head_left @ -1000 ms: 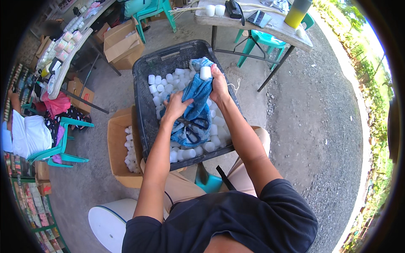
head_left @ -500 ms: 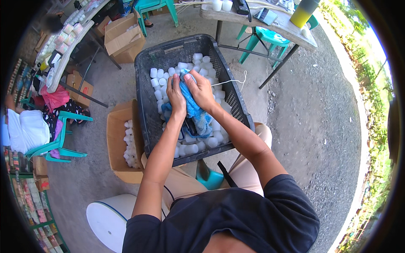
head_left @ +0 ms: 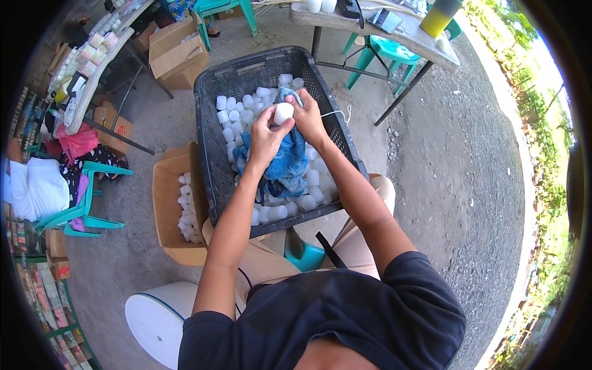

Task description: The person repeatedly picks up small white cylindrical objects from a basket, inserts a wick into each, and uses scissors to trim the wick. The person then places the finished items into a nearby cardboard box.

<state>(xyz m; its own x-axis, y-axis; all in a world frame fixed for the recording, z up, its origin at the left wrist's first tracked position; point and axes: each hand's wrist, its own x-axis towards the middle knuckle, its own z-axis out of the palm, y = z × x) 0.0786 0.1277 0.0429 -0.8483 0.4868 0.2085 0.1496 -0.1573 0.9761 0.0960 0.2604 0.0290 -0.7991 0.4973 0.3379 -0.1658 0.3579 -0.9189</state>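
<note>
Nearest, by the person's left side, stands a white round container (head_left: pixel 154 327) with a flat, smooth top. Ahead of the knees, the black basket (head_left: pixel 231 83) is rigid plastic with perforated walls, filled with small white cylinders (head_left: pixel 230 103), short, rounded at the edges and faintly translucent. A brown cardboard box (head_left: pixel 165 203), open and left of the basket, holds more of them.

Over the basket, the left grip (head_left: pixel 266 140) is closed round one white piece (head_left: pixel 283 113), thumb below and fingers at its side. The right grip (head_left: pixel 308 120), just beside it, is clenched on a bunched end of the blue cloth (head_left: pixel 290 166), soft, creased and mottled, which hangs down onto the cylinders. The step in hand seems to be handling this one piece along with the cloth; the next move calls for a light but sure hold, since smooth, curved sides could slip.

Farther off, a weathered table (head_left: pixel 412 36) bears a yellow-and-grey bottle (head_left: pixel 436 21) and a flat phone (head_left: pixel 385 20)
</note>
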